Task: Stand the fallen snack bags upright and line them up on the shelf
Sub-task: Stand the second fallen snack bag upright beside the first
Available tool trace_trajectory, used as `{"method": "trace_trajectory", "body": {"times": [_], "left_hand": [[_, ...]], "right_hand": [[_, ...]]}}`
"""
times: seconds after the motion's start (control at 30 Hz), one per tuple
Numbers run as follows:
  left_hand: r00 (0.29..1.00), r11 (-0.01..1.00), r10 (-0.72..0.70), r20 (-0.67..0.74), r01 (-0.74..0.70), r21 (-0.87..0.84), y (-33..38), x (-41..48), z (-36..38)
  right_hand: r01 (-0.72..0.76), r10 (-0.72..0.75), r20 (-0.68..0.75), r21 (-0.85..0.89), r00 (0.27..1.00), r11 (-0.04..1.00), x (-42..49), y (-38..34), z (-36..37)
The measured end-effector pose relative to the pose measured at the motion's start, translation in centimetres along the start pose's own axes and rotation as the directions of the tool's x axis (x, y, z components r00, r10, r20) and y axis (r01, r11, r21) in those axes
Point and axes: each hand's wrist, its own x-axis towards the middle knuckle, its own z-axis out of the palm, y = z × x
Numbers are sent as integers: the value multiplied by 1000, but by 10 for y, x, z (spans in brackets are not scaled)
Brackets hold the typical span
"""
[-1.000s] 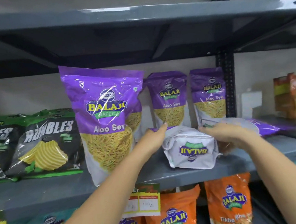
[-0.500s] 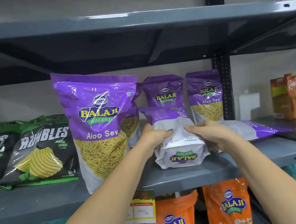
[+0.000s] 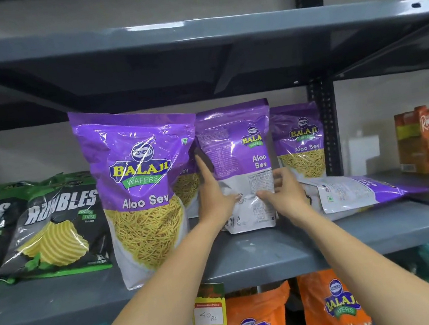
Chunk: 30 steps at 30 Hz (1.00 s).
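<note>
A purple Aloo Sev bag [image 3: 237, 160] stands upright at the middle of the grey shelf [image 3: 270, 251], its printed back facing me. My left hand [image 3: 213, 197] grips its left edge and my right hand [image 3: 281, 195] holds its lower right side. A large Aloo Sev bag [image 3: 142, 191] stands upright at the shelf's front, to the left. Another purple bag [image 3: 299, 140] stands upright behind on the right. One purple bag [image 3: 356, 191] lies flat on the shelf at the right.
Green and black Rumbles chip bags [image 3: 56, 226] lean at the left. A juice carton [image 3: 418, 138] stands at the far right. A shelf upright [image 3: 323, 129] rises behind the bags. Orange bags [image 3: 334, 306] and a price tag [image 3: 209, 313] sit below the shelf.
The bag between my hands was lying on the shelf with its bottom toward me; both hands have raised it and it now stands upright.
</note>
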Motion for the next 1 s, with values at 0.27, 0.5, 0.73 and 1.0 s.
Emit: {"method": "trace_trajectory", "body": {"times": [0.27,0.5,0.73,1.0], "left_hand": [[990,983,136,18,-138,119,-14,-5,7],[907,943,296,-301,-226,246,12,-47,23],[998,989,-21,-58,30,147,16,-51,37],[939,948,-309,153,317,-31,28,-28,36]], "right_hand": [[65,-64,20,-49,998,997,4,13,4],[-250,205,143,587,968,770,33,-8,3],[-328,301,156,646,941,689,49,3,5],[-345,355,110,615,928,709,41,-1,8]]}}
